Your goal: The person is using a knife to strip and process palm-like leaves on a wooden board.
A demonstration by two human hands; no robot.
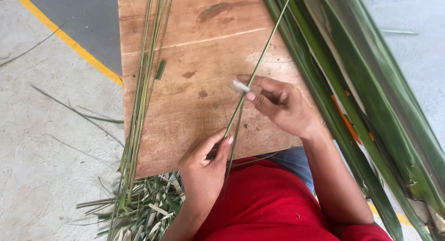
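Head view: both hands point(204, 164) pinch thin green leaf rib point(259, 60).

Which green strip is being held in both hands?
The single leaf strip crossing the board's middle, pinched by left hand and right hand; the others lie loose at left.

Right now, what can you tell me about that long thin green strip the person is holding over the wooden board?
The long thin green leaf strip looks like a stiff palm-leaf midrib, narrow and fibrous. It runs diagonally above the brown wooden board, its far end leaving the picture's top. The right hand presses a small pale blade against it; the left hand pinches its lower end.
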